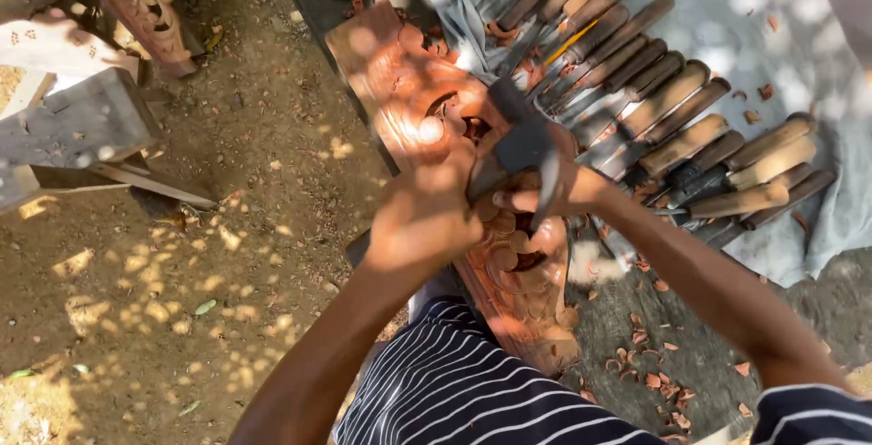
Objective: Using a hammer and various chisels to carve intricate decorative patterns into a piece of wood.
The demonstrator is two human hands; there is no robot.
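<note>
A long reddish-brown carved wooden panel (pixel 400 82) lies on a dark workbench (pixel 627 318), with floral relief cut into it. My left hand (pixel 422 213) is closed around a chisel handle held down onto the carving; the blade is hidden under the hand. My right hand (pixel 545 186) grips a dark wooden mallet (pixel 518 132), its head just above the left hand. Both forearms reach in from the bottom of the view, over my striped shirt.
A row of several wooden-handled chisels (pixel 681 136) lies on a grey cloth (pixel 836 218) to the right. Wood chips (pixel 654 377) are scattered on the bench. Bare dirt ground (pixel 182 272) lies to the left, with grey planks (pixel 77 127) and another carved piece (pixel 136 0).
</note>
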